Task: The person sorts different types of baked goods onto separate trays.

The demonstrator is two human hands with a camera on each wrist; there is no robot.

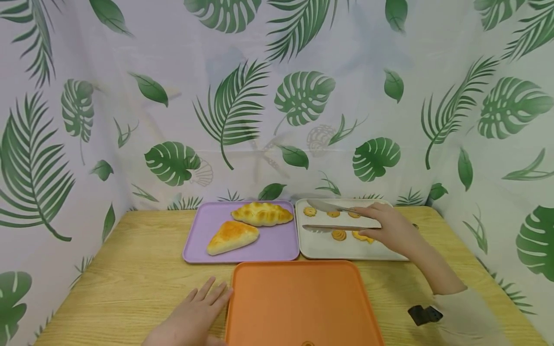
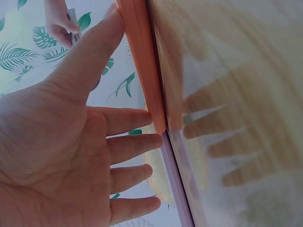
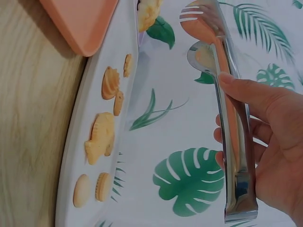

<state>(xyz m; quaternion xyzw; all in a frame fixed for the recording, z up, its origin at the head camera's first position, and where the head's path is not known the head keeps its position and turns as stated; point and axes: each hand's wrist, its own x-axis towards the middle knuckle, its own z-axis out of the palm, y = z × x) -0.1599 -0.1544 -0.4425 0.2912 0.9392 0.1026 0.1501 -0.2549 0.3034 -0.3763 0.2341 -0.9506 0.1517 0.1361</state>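
My right hand (image 1: 393, 231) grips metal serving tongs (image 3: 242, 127), holding them over the cream tray (image 1: 316, 250). The tongs' two arms stand apart, one end slotted like a fork, the other spoon-shaped; nothing is between them. Several cookies lie on that tray, among them a round swirled cookie (image 1: 339, 235) and a larger, irregularly shaped cookie (image 3: 100, 137). At the left edge of the orange tray (image 1: 298, 298) rests my left hand (image 1: 190, 312). Its fingers (image 2: 128, 147) are straight and spread, the thumb (image 2: 102, 40) reaching along the tray's side in the left wrist view.
Back left is a purple tray (image 1: 195, 240) with a triangular bread (image 1: 233, 238) and a long ridged bread (image 1: 261, 215). A small round brown thing (image 1: 308, 343) shows at the orange tray's near end. Leaf-printed cloth (image 1: 277, 158) encloses the wooden table (image 1: 130, 269).
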